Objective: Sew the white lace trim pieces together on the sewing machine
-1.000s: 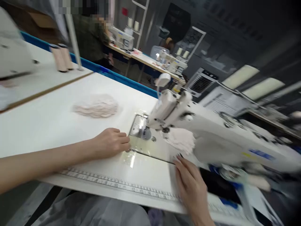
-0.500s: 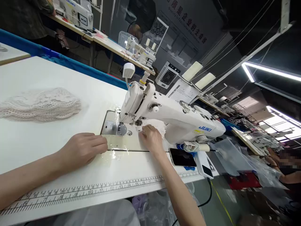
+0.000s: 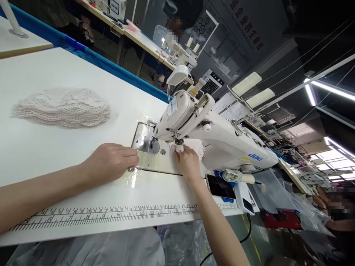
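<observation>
Beside machine (image 3: 230,147), one lace stack (image 3: 65,109), two hands (image 3: 109,162)

Lace stack (image 3: 63,109) is lying left of sewing machine (image 3: 227,147) | we are resting our left hand (image 3: 111,162) by the plate's (image 3: 155,163) left edge, our right hand (image 3: 188,160) beside second lace pile (image 3: 200,147) | phone (image 3: 221,186) is lying right of both

The white JUKI industrial sewing machine (image 3: 230,147) is standing with its arm stretching over pale lace fabric (image 3: 198,145), which is lying right of the needle, partly out of sight. A layered stack of off-white lace pieces (image 3: 63,109) is lying flat well to the left, its perforated edges facing front.
</observation>
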### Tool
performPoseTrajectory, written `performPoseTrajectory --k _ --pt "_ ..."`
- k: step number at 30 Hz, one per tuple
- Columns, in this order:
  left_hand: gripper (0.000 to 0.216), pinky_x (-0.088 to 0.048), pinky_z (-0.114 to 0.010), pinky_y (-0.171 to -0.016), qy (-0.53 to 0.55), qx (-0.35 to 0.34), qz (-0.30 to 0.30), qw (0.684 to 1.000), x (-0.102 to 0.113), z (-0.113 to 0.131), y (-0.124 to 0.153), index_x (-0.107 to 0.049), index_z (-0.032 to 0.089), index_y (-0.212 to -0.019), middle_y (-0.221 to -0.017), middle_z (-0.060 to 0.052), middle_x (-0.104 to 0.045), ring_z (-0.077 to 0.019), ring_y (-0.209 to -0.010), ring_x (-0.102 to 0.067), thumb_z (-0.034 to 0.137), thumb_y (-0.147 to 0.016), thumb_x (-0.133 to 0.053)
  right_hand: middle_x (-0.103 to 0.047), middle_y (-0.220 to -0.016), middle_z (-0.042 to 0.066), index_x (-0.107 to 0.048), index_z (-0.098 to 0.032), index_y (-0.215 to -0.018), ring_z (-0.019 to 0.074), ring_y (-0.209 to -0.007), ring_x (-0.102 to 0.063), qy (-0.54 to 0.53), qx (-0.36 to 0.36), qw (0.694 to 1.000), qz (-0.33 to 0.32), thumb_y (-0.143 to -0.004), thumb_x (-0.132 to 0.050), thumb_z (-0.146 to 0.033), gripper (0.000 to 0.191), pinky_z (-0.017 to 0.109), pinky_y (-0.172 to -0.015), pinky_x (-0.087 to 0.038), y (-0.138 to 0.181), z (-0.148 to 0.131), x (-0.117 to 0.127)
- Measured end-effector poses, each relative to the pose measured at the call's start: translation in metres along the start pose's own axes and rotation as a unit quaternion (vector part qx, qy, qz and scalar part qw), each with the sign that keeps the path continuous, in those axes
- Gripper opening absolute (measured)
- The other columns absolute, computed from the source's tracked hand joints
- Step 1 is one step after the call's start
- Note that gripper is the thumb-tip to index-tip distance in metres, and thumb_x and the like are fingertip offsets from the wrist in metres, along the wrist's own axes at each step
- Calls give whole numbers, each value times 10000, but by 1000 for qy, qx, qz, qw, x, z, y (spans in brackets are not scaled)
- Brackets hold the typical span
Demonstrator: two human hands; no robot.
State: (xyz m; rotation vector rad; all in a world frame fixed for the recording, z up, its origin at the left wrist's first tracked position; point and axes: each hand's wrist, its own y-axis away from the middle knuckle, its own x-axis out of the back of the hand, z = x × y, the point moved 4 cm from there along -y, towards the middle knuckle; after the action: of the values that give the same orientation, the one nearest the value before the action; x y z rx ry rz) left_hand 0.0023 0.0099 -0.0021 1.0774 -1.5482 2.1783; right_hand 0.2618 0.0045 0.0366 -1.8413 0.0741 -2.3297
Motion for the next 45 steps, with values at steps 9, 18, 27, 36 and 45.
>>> performPoseTrajectory --k 9,18,27,36,45 --pt "375 -313 -307 -547 14 10 -12 1000 4 -1 0 -584 238 -741 -706 50 -668 -137 -595 -563 -31 -844 -343 -705 -957 97 -637 -180 -968 216 -822 -666 -1 -27 999 -27 -1030 -458 -124 198 284 -663 -406 -3 1 18" --pt "291 -416 -394 -841 34 138 -107 984 7 -3 -14 -660 227 -1029 -997 -38 -744 -254 -933 -666 383 -1021 -415 -663 -883 43 -614 -172 -921 176 -708 -585 -152 227 960 -58 -904 -529 -93 117 311 -603 -391 76 -109 54" --pt "271 -401 -348 -747 204 232 -197 931 1 5 -9 -604 232 -835 -805 -4 -661 -191 -782 -567 443 -965 -497 -727 -1137 68 -645 -194 -1098 122 -764 -646 -438 192 878 10 -1034 -465 -226 193 264 -676 -531 68 -98 48" --pt "242 -409 -275 -631 359 341 -213 843 13 10 -18 -530 240 -857 -794 9 -577 -148 -721 -554 464 -949 -539 -630 -720 -54 -681 -207 -813 64 -461 -513 -685 2 681 -261 -739 -885 -509 372 210 -429 -415 9 -57 9" --pt "344 -316 -254 -473 197 365 -294 861 1 -15 -29 -656 250 -1013 -603 35 -577 -133 -476 -467 545 -846 -595 -627 -629 -68 -659 -209 -837 91 -447 -609 -710 -11 647 -278 -759 -890 -449 342 196 -412 -439 -1 -56 -6"
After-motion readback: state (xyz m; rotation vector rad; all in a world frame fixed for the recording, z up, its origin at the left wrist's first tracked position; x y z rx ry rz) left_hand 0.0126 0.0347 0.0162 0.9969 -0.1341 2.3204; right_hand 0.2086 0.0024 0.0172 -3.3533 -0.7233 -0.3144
